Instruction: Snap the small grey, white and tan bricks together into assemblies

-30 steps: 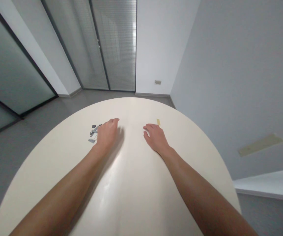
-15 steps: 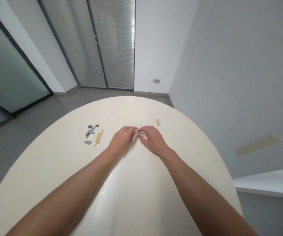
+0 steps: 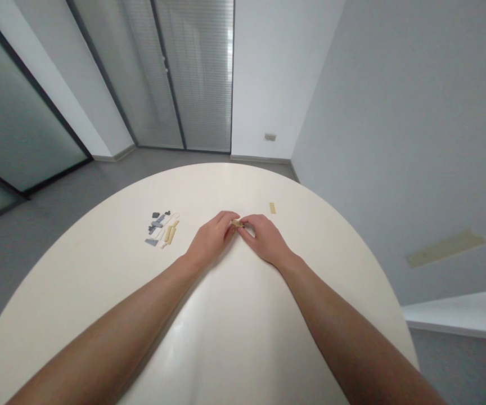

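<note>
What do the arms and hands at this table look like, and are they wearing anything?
They are a person's, not a machine's. The left hand and right hand have no gloves. The left forearm and right forearm show no sleeves, watch or bracelet. Any rings are too small to tell.

Left hand (image 3: 210, 239), right hand (image 3: 266, 241) close together — fingers (image 3: 228, 216) curled inward.

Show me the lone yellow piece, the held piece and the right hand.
Lone yellow piece (image 3: 272, 208): head view, its middle.
Held piece (image 3: 237, 224): head view, visible middle.
Right hand (image 3: 267, 238): head view, back of hand.
</note>
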Motion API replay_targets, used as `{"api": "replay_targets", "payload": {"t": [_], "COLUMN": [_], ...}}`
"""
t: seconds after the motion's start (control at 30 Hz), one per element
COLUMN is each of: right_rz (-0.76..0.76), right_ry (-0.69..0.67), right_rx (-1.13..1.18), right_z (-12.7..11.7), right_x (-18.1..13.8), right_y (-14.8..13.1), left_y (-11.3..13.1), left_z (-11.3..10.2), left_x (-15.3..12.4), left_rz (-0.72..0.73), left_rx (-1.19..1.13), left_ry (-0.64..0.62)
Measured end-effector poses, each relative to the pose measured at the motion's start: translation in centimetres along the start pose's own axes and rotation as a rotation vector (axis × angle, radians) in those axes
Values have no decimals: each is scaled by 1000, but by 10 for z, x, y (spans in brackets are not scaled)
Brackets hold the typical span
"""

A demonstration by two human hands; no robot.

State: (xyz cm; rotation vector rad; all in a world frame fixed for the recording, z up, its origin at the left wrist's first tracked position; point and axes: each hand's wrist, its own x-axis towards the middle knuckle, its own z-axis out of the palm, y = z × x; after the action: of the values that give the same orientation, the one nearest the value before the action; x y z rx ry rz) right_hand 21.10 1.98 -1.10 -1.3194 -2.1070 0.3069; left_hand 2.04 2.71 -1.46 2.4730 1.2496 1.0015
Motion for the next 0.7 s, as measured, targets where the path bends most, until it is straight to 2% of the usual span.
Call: {"api": "replay_targets", "payload": {"t": [0.17,0.7], "right_rz": [11,-5], "right_ry": [4,-8], "right_rx": [10,52], "right_z": [0,-2], "right_x": [0,0], "right_y": [1,-2], "left_y": [-3,9], "left_z": [-1,-10], "left_x": [0,2], "left_rz": [-77,-194], "left_rx": [108,130], "left_ry": [33,-30]}}
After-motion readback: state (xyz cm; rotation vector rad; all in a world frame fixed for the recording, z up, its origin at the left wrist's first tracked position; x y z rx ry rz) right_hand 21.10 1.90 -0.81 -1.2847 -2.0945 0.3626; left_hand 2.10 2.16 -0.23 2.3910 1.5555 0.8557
